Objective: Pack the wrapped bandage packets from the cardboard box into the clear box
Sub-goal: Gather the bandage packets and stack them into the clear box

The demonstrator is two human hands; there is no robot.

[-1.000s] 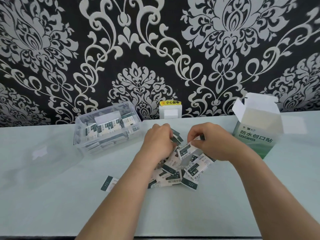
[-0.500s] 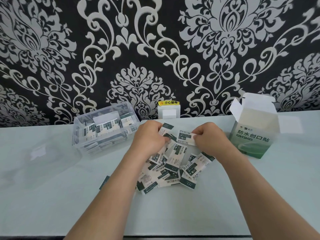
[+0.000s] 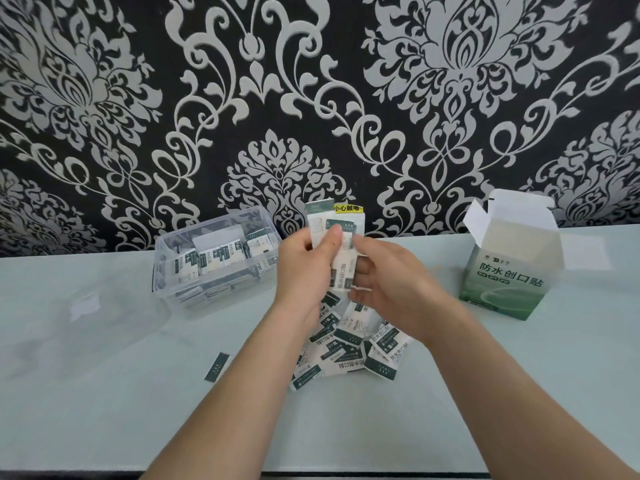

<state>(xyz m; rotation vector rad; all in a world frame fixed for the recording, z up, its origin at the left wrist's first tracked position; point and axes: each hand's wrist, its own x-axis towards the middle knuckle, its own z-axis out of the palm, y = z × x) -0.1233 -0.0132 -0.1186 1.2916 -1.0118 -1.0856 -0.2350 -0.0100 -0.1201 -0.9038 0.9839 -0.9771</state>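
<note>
The left hand (image 3: 304,268) pinches a small sheaf of bandage packets (image 3: 341,237) upright, thumb pressed on its face. The right hand (image 3: 391,289) curls its fingers round the sheaf's right edge, probably to square the packets so they slide in as one block. The clear box (image 3: 214,258) stands just left of the hands, open and already partly filled with packets on edge. The loose pile (image 3: 349,341) of packets lies on the tabletop (image 3: 519,393) directly below the hands, tipped out where they are easy to gather. The cardboard box (image 3: 509,268) stands well to the right with its flaps up. Its inside is out of sight, so I cannot tell whether any packets remain in it. The sheaf's count is hidden by the fingers, and it covers most of a wall fitting with a yellow label (image 3: 348,209).
</note>
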